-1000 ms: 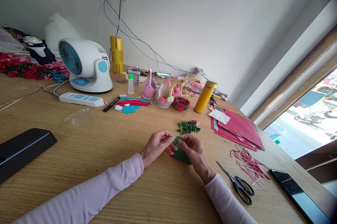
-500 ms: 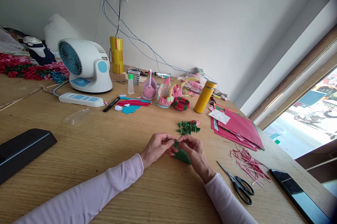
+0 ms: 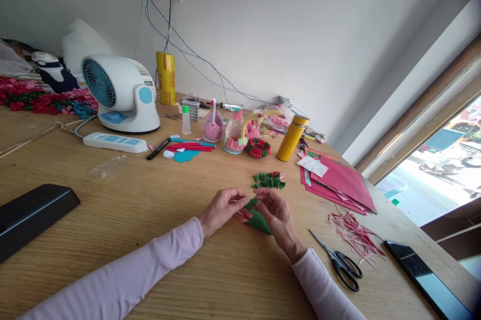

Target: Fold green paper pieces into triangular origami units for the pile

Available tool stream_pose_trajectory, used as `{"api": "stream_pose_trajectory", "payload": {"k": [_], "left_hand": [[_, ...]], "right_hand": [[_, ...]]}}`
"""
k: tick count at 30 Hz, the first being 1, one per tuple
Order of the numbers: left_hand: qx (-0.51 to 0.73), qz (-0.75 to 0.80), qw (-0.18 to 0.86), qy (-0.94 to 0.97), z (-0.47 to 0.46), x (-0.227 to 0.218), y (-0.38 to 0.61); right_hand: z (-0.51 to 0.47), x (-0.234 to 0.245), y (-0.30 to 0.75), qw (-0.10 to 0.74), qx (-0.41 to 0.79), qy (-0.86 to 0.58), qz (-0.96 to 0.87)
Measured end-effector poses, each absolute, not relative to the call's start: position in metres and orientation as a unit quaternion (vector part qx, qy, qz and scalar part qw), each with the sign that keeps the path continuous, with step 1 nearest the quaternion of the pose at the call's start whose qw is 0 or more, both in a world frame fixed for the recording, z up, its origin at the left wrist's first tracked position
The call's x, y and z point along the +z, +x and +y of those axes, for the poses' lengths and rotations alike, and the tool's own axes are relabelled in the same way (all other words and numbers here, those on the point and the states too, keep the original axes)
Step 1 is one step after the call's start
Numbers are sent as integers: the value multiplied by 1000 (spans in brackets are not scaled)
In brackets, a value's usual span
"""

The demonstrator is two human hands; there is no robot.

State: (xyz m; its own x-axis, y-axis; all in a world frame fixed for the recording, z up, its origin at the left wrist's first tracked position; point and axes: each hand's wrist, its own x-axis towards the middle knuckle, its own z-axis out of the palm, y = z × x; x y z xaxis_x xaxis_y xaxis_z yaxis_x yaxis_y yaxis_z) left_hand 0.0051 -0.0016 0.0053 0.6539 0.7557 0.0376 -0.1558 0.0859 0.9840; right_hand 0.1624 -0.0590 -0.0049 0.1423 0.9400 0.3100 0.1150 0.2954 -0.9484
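Observation:
My left hand (image 3: 222,210) pinches a small piece of green paper (image 3: 251,204) between thumb and fingers. From the other side my right hand (image 3: 277,214) has its thumb and fingertips on the same piece, its index finger slightly raised. Below the fingertips lies more green paper (image 3: 258,222), partly hidden by both hands. Just beyond them sits a pile of folded green paper triangles (image 3: 268,180) with a bit of pink among them. Black-handled scissors (image 3: 340,260) lie on the table to the right of my right hand.
Shredded pink paper strips (image 3: 355,235) and a phone (image 3: 426,277) are at the right. Stacked red paper (image 3: 341,182), a yellow flask (image 3: 293,138) and paper swans (image 3: 235,134) stand farther back. A white fan (image 3: 124,94) and black case (image 3: 37,215) are left.
My fingertips have shifted slightly on the small green piece. The right index finger has lifted, and more of the piece shows between the hands.

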Motion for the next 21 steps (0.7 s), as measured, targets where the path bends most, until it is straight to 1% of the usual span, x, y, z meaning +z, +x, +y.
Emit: {"api": "stream_pose_trajectory", "payload": {"k": [5, 11, 14, 18, 21], "left_hand": [[345, 253, 634, 644, -3, 4, 6], [340, 269, 580, 690, -6, 2, 7], [330, 266, 588, 689, -5, 3, 6], [324, 260, 634, 652, -3, 7, 6], [329, 262, 649, 633, -1, 10, 5]], "right_hand": [[-63, 4, 159, 587, 372, -488, -527], [-61, 0, 159, 562, 332, -496, -572], [-58, -3, 161, 570, 347, -482, -567], [-59, -2, 163, 591, 419, -444, -527], [-60, 1, 165, 583, 445, -441, -517]]}}
